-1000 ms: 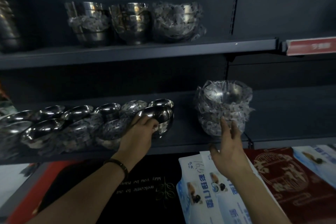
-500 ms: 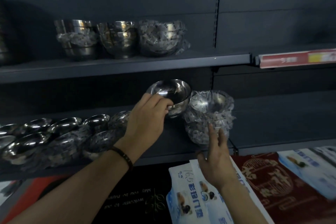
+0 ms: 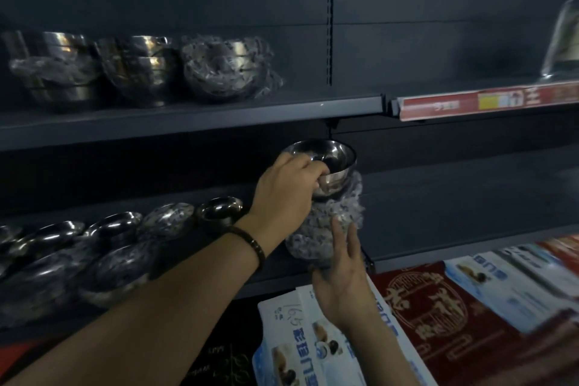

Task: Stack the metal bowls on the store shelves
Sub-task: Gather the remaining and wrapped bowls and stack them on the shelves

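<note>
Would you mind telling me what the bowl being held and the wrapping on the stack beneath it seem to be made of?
The bowl looks like polished stainless steel or similar metal: mirror-bright glints along its rim and wall. The wrapping looks like thin clear plastic film, probably printed: it is crinkled, speckled, and faintly see-through.

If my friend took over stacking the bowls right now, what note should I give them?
Left hand grips a bare metal bowl by its rim, at the top of the plastic-wrapped bowl stack on the middle shelf. I cannot tell if it is seated yet.
Right hand is open, with straight fingers at the stack's side.
Done: three bowl stacks stand on the upper shelf.
Left to do: seat this bowl, then stack the loose bowls lying in a row at the left of the middle shelf.
</note>
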